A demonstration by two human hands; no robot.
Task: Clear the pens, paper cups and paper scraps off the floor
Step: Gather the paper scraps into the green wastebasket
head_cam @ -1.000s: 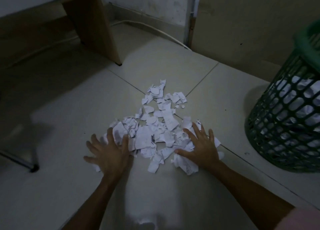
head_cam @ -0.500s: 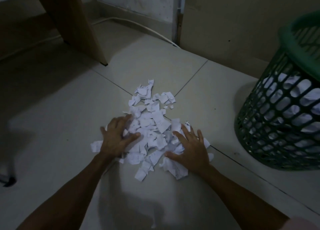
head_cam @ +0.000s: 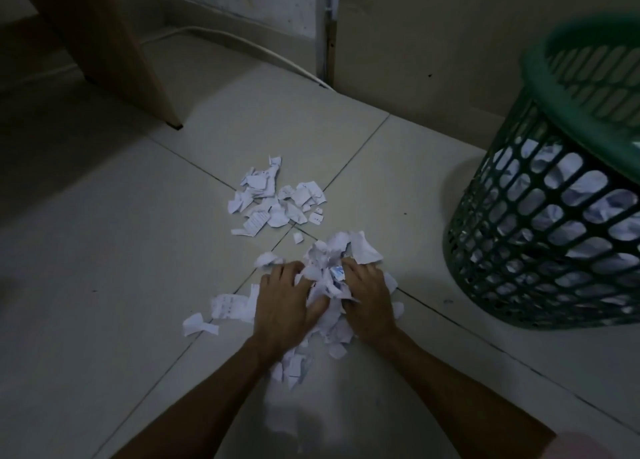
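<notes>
- A heap of scraps (head_cam: pixel 329 271) sits bunched on the floor (head_cam: pixel 104 268), squeezed between two hands near the middle of the view, right where four tiles meet.
- The left hand (head_cam: pixel 284 302) presses in from the left side of the heap; its fingers (head_cam: pixel 280 273) are curled into the paper, gripping it.
- The right hand (head_cam: pixel 369 302) closes in from the right, fingers bent round the heap, thumb tucked into the scraps.
- The two hands nearly meet, with crumpled paper bulging up between and beyond the knuckles.
- Loose scraps trail from under the wrists toward the near edge of the floor, between the forearms.
- A few flat pieces (head_cam: pixel 221 308) lie just left of the left hand, untouched.
- A second patch of scraps (head_cam: pixel 273 199) lies farther out, apart from the gripped heap, spread across the tile joint; some show printed lines.
- One small bit lies alone between that patch and the heap.
- A green basket (head_cam: pixel 554 237) with a lattice wall stands on the floor to the right, near the right hand but not touching it; crumpled white paper shows through its holes.
- A wooden furniture panel (head_cam: pixel 114 50) meets the floor at the far left.
- A pale cable (head_cam: pixel 249 46) runs along the floor by the far wall toward a corner post.
- The room is dim; a pink sleeve edge shows at the bottom right corner.
</notes>
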